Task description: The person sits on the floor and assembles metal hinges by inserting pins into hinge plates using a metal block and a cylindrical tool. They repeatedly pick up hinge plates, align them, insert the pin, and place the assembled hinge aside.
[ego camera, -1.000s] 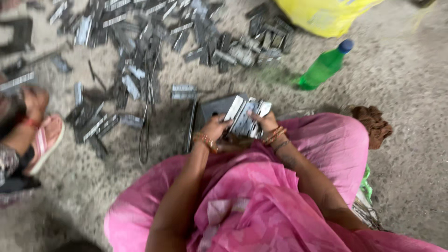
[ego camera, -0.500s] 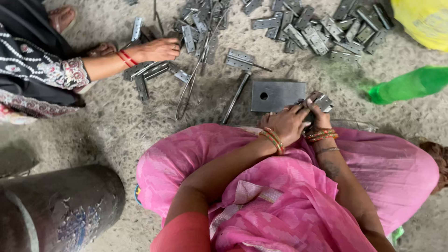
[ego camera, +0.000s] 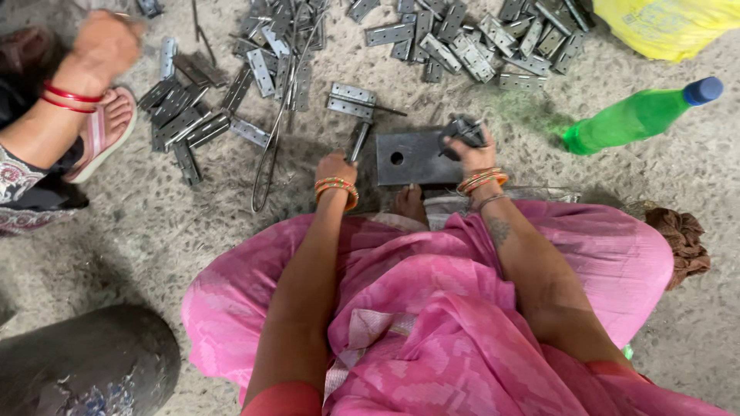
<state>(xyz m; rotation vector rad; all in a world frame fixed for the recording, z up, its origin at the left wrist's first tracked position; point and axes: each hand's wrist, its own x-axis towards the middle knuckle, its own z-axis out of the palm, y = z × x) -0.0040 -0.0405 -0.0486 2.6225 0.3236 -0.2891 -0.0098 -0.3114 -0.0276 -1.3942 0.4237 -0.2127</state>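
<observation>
steel block [ego camera: 412,158] between hands: left hand [ego camera: 336,166] beside, right hand [ego camera: 470,150] atop.

Your left hand [ego camera: 335,167] grips the handle of a hammer [ego camera: 356,142], which lies low over the floor pointing away from you, just left of the block. The block [ego camera: 412,158] is a flat, dark grey steel slab with one round hole near its left end. Your right hand [ego camera: 472,154] holds a dark metal hinge [ego camera: 462,129] down on its right end.
</observation>
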